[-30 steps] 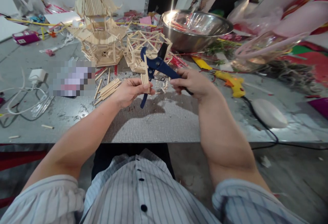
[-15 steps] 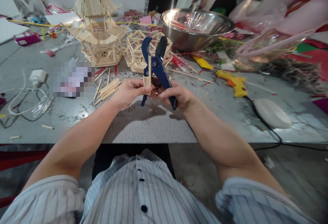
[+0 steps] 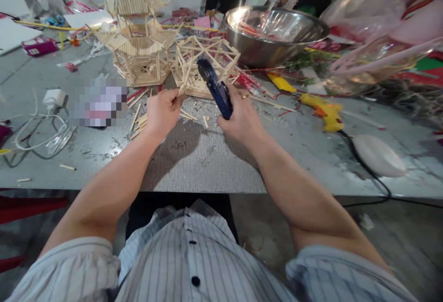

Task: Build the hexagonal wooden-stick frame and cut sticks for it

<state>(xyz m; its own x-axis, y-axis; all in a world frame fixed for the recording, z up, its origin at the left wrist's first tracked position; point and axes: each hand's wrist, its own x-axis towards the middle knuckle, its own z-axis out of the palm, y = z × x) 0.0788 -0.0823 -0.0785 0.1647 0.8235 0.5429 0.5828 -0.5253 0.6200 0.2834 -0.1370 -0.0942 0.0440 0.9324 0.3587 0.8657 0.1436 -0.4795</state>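
My right hand [image 3: 242, 115] is wrapped round a blue hand cutter [image 3: 216, 87], its handles drawn together and its head pointing up and left. My left hand [image 3: 163, 112] is closed in a pinch; a pale wooden stick [image 3: 182, 90] shows at the fingertips, largely hidden. Just beyond both hands stands an open stick framework [image 3: 207, 50]; whether the pinched stick touches it I cannot tell. Beside my left hand lies a pile of loose wooden sticks [image 3: 136, 122], partly covered by it. Short offcuts [image 3: 206, 120] are scattered between the hands.
A stick-built pagoda model [image 3: 141, 57] stands at back left, a steel bowl [image 3: 273, 39] at back right. A yellow glue gun [image 3: 323, 110], its black cord and a white oval object [image 3: 379, 154] lie right. A phone [image 3: 105, 101] and white charger [image 3: 54, 99] lie left.
The cutter's spread handles have come together, and it has tilted left. My hands have moved apart, the left one up and leftward. The upright bundle of short sticks is out of sight.
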